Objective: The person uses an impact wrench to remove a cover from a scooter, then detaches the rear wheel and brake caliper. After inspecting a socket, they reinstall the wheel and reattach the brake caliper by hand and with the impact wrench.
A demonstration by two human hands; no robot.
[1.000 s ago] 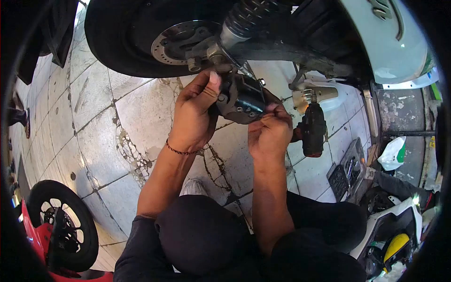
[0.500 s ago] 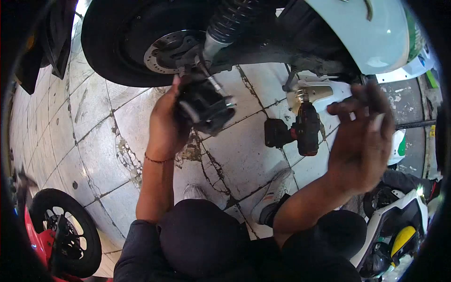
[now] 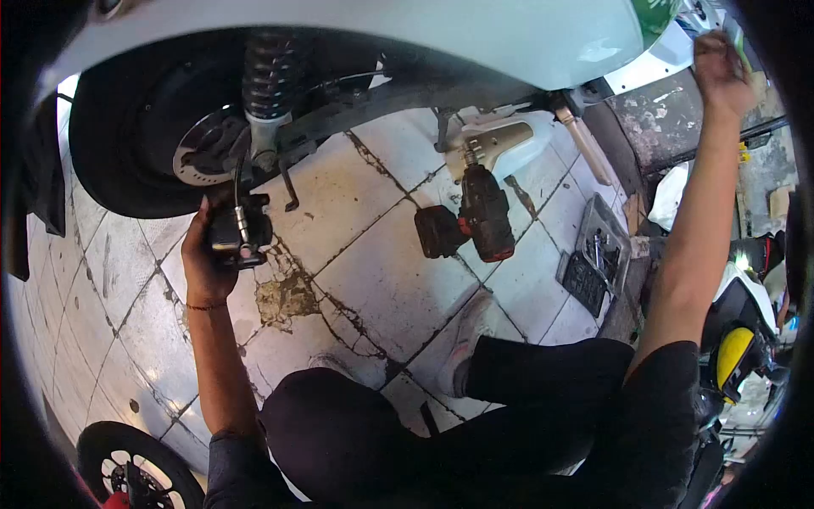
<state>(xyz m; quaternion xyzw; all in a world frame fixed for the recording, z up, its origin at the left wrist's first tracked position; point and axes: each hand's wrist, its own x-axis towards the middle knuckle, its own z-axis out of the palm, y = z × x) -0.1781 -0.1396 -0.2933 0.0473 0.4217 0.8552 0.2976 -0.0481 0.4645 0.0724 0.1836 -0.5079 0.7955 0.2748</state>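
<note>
My left hand (image 3: pixel 206 261) is wrapped round a black brake caliper (image 3: pixel 227 231) beneath the wheel hub. A brake hose with a metal fitting (image 3: pixel 241 222) runs down to it. Just above, the brake disc (image 3: pixel 192 166) shows inside the black tyre (image 3: pixel 106 165), and the caliper is apart from it. My right hand (image 3: pixel 722 72) is stretched far out to the upper right, beside a white panel (image 3: pixel 657 64) with green near it. Its fingers are dark and partly hidden, so I cannot make out whether they grip anything.
A cordless impact wrench (image 3: pixel 487 212) lies on the tiled floor (image 3: pixel 373 254), by a white cover (image 3: pixel 517 140). Farther right sits a grey tray (image 3: pixel 617 229) with metal tools. The shock absorber (image 3: pixel 270 81) and scooter body (image 3: pixel 475 34) hang overhead. Another wheel (image 3: pixel 140 467) stands lower left.
My right hand has moved from near the impact wrench out to the upper right. The view has swung right, and the tool tray now shows. The caliper stays in my left hand.
</note>
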